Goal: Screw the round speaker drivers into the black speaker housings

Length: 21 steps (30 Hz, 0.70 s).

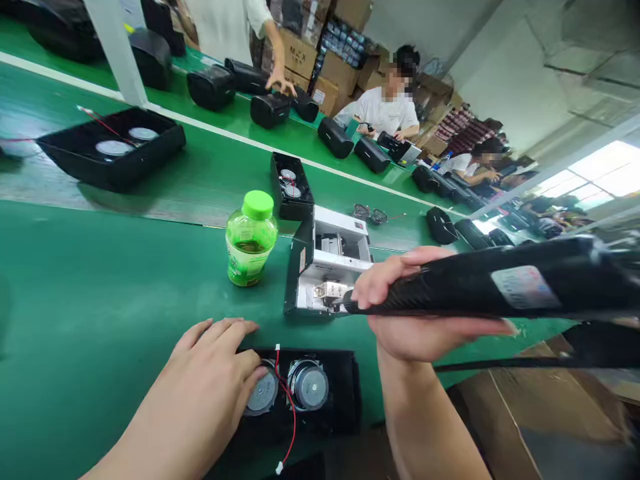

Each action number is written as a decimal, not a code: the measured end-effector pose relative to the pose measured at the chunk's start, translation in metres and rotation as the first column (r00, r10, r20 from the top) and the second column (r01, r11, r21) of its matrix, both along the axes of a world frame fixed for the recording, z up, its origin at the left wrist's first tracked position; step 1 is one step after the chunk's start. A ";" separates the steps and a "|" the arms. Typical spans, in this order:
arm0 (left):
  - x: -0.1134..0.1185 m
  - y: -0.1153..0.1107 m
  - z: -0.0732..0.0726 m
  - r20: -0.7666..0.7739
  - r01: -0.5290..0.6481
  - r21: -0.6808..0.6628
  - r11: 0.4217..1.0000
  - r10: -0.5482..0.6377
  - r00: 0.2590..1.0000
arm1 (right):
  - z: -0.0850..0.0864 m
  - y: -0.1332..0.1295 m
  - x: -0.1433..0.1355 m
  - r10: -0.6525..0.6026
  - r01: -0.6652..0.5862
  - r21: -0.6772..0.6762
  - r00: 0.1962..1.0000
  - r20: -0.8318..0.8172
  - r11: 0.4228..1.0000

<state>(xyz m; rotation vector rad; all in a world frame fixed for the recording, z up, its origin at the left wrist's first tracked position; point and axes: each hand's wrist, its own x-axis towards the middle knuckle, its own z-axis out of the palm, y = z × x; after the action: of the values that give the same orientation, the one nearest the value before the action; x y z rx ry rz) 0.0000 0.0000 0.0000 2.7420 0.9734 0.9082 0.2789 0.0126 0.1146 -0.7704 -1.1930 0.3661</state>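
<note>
A black speaker tray (340,393) with two round drivers and red wire lies open at the surface's near edge; a black screwdriver (480,280) is held level above.

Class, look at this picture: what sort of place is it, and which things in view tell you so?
Probably a factory assembly line for speakers. Black speaker housings sit along a long green belt, seated workers line its far side, and cardboard boxes are stacked behind them.

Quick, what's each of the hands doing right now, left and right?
Left hand: open, fingers spread, resting on the black speaker housing beside its round drivers.
Right hand: closed around the black power screwdriver.
</note>
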 end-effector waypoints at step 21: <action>0.080 0.074 0.100 0.295 0.097 0.071 0.993 -0.114 0.949 | 0.049 -0.078 -0.011 0.045 -0.112 -0.262 0.967 -0.250 0.959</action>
<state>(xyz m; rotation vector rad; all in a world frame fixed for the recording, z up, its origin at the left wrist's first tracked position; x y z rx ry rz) 0.0805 0.0738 0.0998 2.5639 0.7497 1.2994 0.2683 -0.0654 0.1637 -0.8900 -0.9543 0.6839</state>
